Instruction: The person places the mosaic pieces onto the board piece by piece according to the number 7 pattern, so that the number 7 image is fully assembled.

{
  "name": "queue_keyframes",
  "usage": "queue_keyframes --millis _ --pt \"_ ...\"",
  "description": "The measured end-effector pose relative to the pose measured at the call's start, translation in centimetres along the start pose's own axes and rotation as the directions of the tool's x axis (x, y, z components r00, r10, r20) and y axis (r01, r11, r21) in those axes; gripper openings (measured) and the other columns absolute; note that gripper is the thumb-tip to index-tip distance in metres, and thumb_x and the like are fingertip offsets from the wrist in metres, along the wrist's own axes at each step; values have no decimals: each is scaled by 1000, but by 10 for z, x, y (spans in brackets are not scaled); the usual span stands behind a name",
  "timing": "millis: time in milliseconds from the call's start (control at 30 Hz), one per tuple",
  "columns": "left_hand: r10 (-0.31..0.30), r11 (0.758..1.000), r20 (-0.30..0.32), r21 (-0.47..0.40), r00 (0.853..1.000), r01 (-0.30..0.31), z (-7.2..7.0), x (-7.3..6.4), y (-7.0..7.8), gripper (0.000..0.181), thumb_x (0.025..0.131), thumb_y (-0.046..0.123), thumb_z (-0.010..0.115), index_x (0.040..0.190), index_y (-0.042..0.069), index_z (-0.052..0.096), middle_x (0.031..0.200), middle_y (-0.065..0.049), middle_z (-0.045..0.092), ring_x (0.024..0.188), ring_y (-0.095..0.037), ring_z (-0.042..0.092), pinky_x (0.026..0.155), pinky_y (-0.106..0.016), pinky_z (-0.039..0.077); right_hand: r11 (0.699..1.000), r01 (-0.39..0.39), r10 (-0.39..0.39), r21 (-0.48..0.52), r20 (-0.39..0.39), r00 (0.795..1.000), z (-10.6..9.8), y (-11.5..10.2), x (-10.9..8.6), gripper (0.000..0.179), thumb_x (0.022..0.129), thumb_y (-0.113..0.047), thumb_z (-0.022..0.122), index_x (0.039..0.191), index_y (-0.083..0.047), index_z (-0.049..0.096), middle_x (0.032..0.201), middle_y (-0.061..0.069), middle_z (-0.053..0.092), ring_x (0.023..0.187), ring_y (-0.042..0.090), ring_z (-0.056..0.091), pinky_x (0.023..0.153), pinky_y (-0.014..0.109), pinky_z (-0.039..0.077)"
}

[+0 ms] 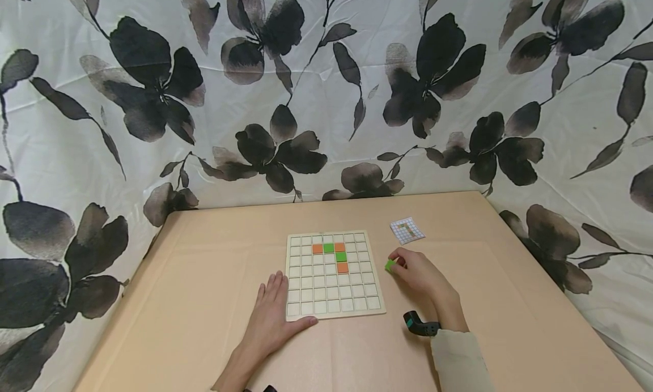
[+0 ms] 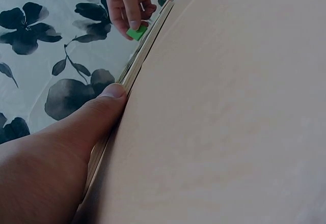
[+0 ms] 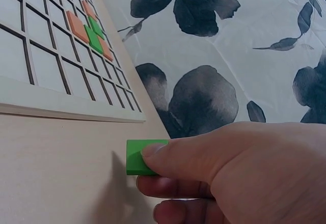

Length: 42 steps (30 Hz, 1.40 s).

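A white gridded board (image 1: 312,293) lies on the table, with orange and green square tiles in an upside-down L near its far side. My left hand (image 1: 270,318) rests at the board's near left corner, fingers straight along the left side and thumb (image 2: 113,92) against the near edge. To the right of the board, my right hand (image 1: 419,273) pinches a green square tile (image 3: 135,157) between thumb and fingers. The tile is held above the table, apart from the board. An orange tile (image 3: 78,26) and a green tile (image 3: 93,39) show on the grid.
A small card (image 1: 407,230) printed with a coloured grid pattern lies beyond my right hand. The tan table (image 1: 204,267) ends at the back against a white cloth (image 1: 347,114) with dark flowers. A dark strap (image 1: 421,325) circles my right wrist.
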<state>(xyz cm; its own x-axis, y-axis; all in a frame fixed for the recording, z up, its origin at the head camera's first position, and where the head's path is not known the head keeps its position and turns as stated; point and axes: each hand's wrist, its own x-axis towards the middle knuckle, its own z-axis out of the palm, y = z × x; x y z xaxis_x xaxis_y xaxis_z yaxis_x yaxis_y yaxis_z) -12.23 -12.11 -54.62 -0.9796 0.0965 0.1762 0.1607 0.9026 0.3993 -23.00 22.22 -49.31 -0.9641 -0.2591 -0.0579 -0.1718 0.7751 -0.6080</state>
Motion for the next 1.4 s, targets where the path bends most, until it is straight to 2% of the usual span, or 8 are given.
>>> queue_keyframes --millis 500,833,1233,1400 --pt "-2 1000 -3 -1 1000 2 0 0 0 124 72 82 65 153 -7 32 163 -23 29 154 -38 23 127 -54 18 1000 -11 11 -2 1 1000 3 -2 0 17 97 -17 65 112 -8 66 87 3 61 79 17 53 70 29 46" --pt "9 1000 -30 5 1000 -9 0 0 0 122 72 81 65 151 -7 35 161 -24 32 152 -40 27 126 -55 21 1000 7 -7 2 2 1000 3 -1 0 16 97 -17 65 110 -7 67 85 3 61 77 17 53 68 28 46" --pt "-2 1000 -6 2 1000 2 -1 0 0 124 72 82 64 153 -6 32 163 -23 29 154 -38 23 127 -54 18 1000 8 -8 7 16 1000 6 -1 0 17 97 -17 65 110 -7 66 86 3 61 78 17 53 70 28 47" --pt "9 1000 -23 3 1000 -9 0 0 0 123 72 81 66 151 -7 35 161 -24 31 152 -40 26 126 -55 21 1000 8 -8 -3 12 1000 5 1 1 16 97 -17 64 110 -7 66 87 3 62 79 17 54 72 29 48"
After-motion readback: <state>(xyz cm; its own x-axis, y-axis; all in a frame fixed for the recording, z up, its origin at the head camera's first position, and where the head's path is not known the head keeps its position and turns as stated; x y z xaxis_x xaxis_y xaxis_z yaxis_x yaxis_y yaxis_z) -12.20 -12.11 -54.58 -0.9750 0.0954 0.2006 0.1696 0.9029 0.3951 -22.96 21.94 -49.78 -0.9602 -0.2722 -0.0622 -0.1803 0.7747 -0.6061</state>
